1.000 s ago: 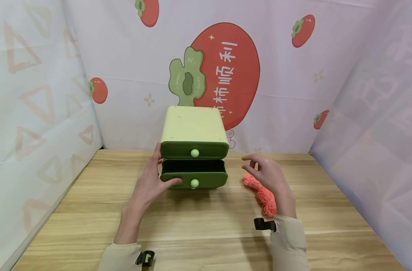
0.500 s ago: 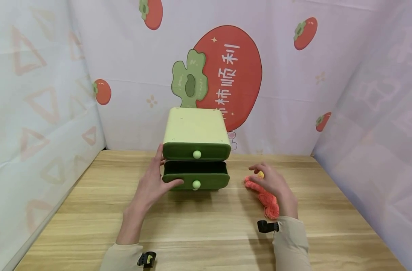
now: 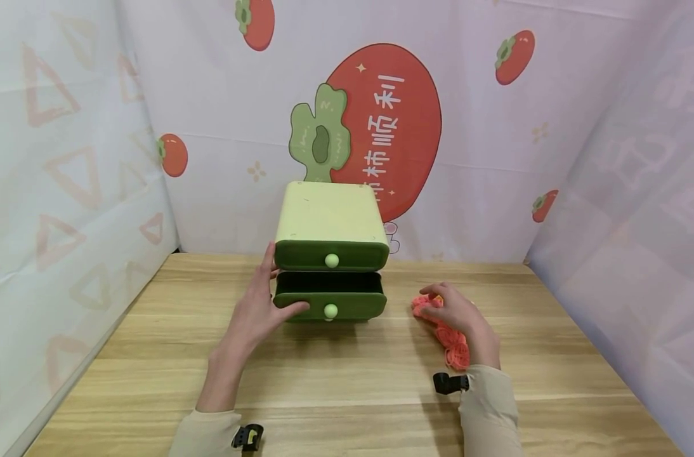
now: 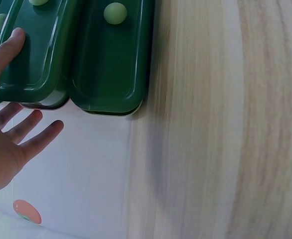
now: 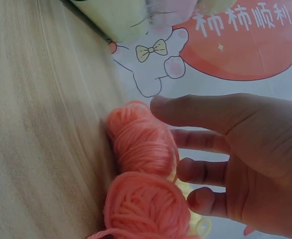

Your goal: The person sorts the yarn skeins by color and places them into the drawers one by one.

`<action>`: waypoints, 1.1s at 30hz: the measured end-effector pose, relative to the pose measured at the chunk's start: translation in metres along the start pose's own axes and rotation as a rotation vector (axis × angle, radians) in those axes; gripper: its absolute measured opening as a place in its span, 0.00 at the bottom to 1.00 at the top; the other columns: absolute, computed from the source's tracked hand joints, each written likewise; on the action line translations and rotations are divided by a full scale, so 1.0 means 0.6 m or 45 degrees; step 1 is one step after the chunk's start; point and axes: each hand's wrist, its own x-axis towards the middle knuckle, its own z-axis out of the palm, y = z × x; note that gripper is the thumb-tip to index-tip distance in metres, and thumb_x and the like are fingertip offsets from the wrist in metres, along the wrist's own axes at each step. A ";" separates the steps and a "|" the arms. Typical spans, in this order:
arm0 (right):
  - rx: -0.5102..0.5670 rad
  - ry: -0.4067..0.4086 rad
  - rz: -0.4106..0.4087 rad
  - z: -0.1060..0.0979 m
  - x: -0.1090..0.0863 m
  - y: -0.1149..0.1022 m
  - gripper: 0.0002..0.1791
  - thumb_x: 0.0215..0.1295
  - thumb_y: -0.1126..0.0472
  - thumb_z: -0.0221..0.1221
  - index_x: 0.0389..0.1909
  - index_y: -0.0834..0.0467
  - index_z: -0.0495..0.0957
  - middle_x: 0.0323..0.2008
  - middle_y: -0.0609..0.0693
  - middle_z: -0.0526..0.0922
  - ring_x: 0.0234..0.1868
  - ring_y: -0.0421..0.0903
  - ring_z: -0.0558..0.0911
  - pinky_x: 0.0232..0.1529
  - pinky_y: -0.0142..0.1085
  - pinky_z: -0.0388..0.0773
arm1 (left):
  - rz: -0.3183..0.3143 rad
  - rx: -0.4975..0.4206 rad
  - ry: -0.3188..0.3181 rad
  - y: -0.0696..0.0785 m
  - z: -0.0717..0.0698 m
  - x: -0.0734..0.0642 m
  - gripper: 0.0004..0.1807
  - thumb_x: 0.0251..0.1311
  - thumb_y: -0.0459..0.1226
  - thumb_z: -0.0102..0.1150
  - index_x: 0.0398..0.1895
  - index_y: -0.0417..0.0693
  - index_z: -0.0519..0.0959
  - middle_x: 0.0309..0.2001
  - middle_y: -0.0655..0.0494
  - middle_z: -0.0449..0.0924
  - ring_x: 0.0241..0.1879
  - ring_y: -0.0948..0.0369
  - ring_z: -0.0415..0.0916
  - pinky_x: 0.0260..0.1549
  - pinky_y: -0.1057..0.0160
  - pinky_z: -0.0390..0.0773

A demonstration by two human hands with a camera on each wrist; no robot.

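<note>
A small cream drawer cabinet [image 3: 332, 212] with green drawer fronts and round pale knobs stands at the middle back. Its middle drawer [image 3: 331, 304] is pulled out, dark inside; the top drawer [image 3: 307, 256] and the bottom drawer [image 4: 108, 69] look closed. My left hand [image 3: 252, 317] is at the cabinet's left side, thumb over the pulled-out drawer's front, the other fingers spread beside it. To the right, my right hand [image 3: 464, 317] hovers at a bundle of coral yarn [image 3: 454, 349], fingers loosely bent. In the right wrist view, yellow yarn [image 5: 183, 189] shows behind the coral skeins.
A wood-grain table [image 3: 347, 387] lies under everything. A printed cloth backdrop [image 3: 210, 95] with persimmon pictures rises behind the cabinet, and cloth walls stand at left and right. Bare tabletop lies in front of the cabinet.
My right hand has moved slightly right and down to the yarn. The left hand stays at the drawer. The whole head view has shifted a little; the drawer is pulled out as before.
</note>
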 end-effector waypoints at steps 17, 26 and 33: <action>-0.091 0.012 0.139 0.011 0.005 0.004 0.28 0.52 0.66 0.64 0.58 0.60 0.78 0.52 0.61 0.82 0.48 0.56 0.79 0.49 0.53 0.76 | 0.009 0.006 0.005 0.000 -0.001 0.000 0.70 0.47 0.51 0.78 0.79 0.73 0.30 0.73 0.44 0.60 0.67 0.45 0.70 0.51 0.32 0.74; -0.121 0.077 0.177 0.007 0.005 -0.002 0.21 0.61 0.61 0.62 0.56 0.57 0.80 0.49 0.58 0.84 0.43 0.53 0.79 0.42 0.48 0.76 | 0.002 -0.003 -0.006 0.001 -0.001 0.000 0.70 0.47 0.51 0.78 0.79 0.74 0.30 0.74 0.45 0.59 0.67 0.45 0.69 0.50 0.32 0.74; -0.065 0.106 0.187 0.002 0.006 -0.009 0.23 0.64 0.59 0.59 0.60 0.57 0.78 0.24 0.49 0.75 0.22 0.43 0.67 0.23 0.36 0.60 | 0.000 -0.005 -0.002 0.000 -0.001 0.000 0.70 0.46 0.52 0.78 0.79 0.74 0.29 0.73 0.44 0.60 0.67 0.45 0.69 0.52 0.32 0.73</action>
